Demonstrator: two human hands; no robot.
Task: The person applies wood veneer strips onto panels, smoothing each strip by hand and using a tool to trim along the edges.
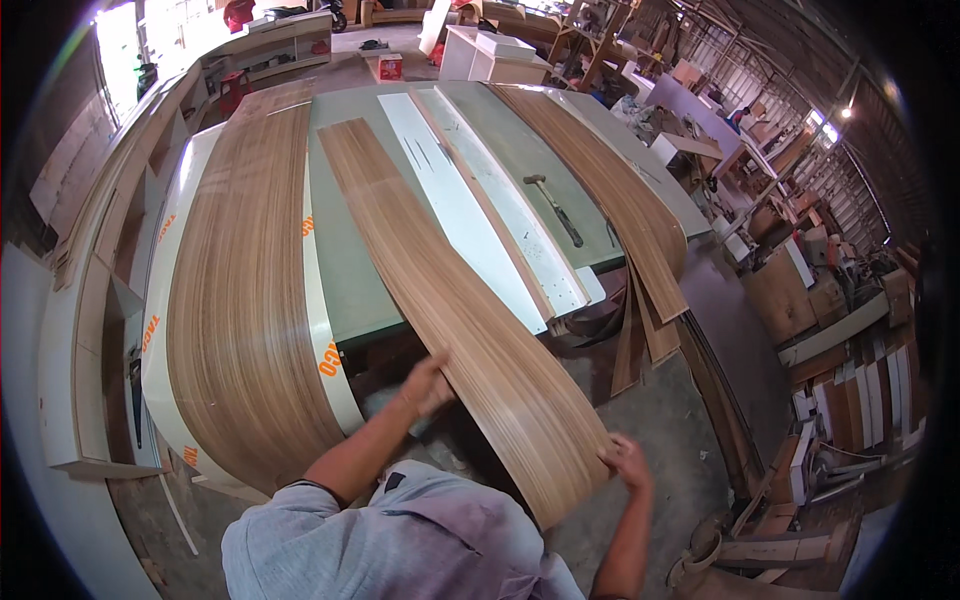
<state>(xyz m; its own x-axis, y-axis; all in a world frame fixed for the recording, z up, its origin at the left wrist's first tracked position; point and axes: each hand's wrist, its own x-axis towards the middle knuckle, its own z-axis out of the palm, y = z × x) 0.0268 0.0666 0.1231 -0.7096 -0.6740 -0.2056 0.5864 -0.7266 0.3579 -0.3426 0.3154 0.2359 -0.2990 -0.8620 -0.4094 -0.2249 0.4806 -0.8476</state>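
Handle the wood-grain strip [450, 290], stretching from eleven o'clock to five and grasped edgewise by left hand [430, 386] at seven and right hand [627, 461] near five, as likely light, bendy, split-prone, best held by both long edges.

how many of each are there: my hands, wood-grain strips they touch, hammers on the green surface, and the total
Hands, left and right: 2
Wood-grain strip touched by them: 1
Hammer on the green surface: 1
Total: 4
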